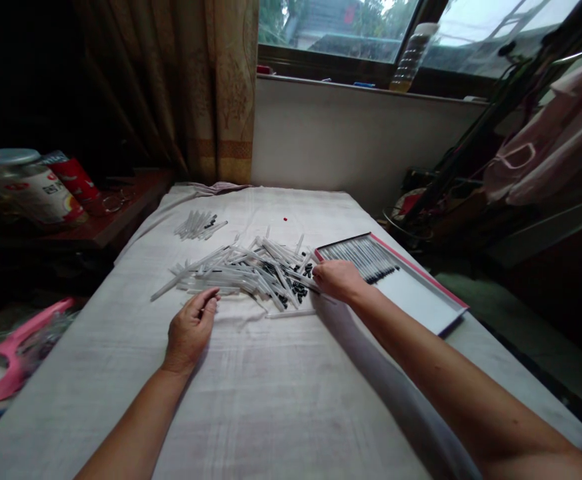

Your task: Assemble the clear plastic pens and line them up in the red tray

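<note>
A loose pile of clear plastic tubes [241,270] lies in the middle of a table covered with a white cloth [251,387]. Small black caps [298,288] are scattered at the pile's right side. My left hand [189,330] rests on the cloth just before the pile, fingers curled around the near end of one tube. My right hand [338,279] sits at the right edge of the pile, beside the caps, fingers closed in a pinch; what they hold is hidden. A flat box lid with a red rim [421,293] holds a row of finished tubes [365,259].
A smaller bunch of tubes [198,225] lies further back on the left. Jars and cans [31,190] stand on a dark side shelf at left. A pink plastic object [15,343] lies lower left. A bottle [411,57] stands on the windowsill; clothing hangs at right.
</note>
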`<state>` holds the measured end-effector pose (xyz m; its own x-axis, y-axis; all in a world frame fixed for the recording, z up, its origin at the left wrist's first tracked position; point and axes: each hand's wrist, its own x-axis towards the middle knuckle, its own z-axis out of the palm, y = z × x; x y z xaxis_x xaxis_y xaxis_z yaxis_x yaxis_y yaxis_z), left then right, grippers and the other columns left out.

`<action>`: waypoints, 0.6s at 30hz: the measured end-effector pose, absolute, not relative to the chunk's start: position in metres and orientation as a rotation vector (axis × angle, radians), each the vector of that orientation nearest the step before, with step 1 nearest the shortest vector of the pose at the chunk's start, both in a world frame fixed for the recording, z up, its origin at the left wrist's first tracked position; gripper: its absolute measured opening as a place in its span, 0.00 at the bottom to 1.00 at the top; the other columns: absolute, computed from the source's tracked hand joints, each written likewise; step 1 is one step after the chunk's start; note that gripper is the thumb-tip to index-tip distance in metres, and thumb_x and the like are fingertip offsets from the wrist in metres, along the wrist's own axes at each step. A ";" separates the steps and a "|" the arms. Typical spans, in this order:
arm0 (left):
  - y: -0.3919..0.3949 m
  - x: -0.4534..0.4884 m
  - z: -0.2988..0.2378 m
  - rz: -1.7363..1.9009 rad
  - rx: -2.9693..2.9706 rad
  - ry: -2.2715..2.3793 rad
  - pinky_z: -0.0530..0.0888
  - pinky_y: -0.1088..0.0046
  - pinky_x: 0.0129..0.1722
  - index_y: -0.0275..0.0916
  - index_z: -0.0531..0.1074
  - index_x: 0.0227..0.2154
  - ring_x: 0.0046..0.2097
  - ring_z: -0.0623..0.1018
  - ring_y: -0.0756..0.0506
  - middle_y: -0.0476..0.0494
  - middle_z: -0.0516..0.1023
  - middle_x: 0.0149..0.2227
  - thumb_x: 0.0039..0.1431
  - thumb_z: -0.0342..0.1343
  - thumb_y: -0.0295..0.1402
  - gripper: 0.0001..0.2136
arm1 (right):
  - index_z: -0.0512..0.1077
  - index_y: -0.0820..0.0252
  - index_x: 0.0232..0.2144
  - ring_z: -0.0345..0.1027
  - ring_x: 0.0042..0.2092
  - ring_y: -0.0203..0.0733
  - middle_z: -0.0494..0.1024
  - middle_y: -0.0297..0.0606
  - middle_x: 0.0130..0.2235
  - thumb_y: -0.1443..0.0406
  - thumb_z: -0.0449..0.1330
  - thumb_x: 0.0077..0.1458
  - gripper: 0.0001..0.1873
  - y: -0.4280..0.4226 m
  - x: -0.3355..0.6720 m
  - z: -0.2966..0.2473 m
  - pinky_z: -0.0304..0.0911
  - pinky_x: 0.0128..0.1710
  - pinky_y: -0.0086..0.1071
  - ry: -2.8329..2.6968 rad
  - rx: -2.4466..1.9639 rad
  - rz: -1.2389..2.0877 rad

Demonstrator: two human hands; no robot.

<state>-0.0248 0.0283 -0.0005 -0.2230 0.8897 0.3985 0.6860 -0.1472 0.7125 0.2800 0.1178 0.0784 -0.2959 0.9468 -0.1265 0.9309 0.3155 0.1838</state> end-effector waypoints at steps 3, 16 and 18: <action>0.029 -0.025 0.000 1.303 1.831 1.882 0.76 0.69 0.42 0.39 0.76 0.45 0.40 0.81 0.44 0.42 0.82 0.38 0.60 0.48 0.42 0.18 | 0.79 0.63 0.38 0.76 0.44 0.50 0.81 0.52 0.41 0.68 0.52 0.59 0.15 0.110 0.267 0.073 0.65 0.39 0.33 2.300 1.658 0.076; 0.007 0.008 0.017 1.227 2.638 1.564 0.70 0.60 0.52 0.43 0.72 0.51 0.53 0.74 0.40 0.38 0.76 0.51 0.65 0.49 0.36 0.15 | 0.77 0.53 0.43 0.73 0.39 0.39 0.80 0.38 0.39 0.62 0.54 0.61 0.13 0.036 0.239 0.070 0.61 0.37 0.28 2.962 1.642 -0.201; 0.002 0.016 0.018 1.168 2.746 1.508 0.67 0.58 0.53 0.43 0.72 0.51 0.52 0.74 0.40 0.39 0.77 0.50 0.65 0.50 0.36 0.14 | 0.77 0.55 0.43 0.73 0.38 0.39 0.80 0.39 0.38 0.63 0.55 0.61 0.13 0.027 0.228 0.057 0.62 0.37 0.28 3.127 1.584 -0.343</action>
<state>0.0157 0.0019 0.0181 0.3557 0.6635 0.6582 0.8034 -0.5769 0.1473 0.2282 0.0271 0.0573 -0.5386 0.8061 0.2453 0.7338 0.5918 -0.3337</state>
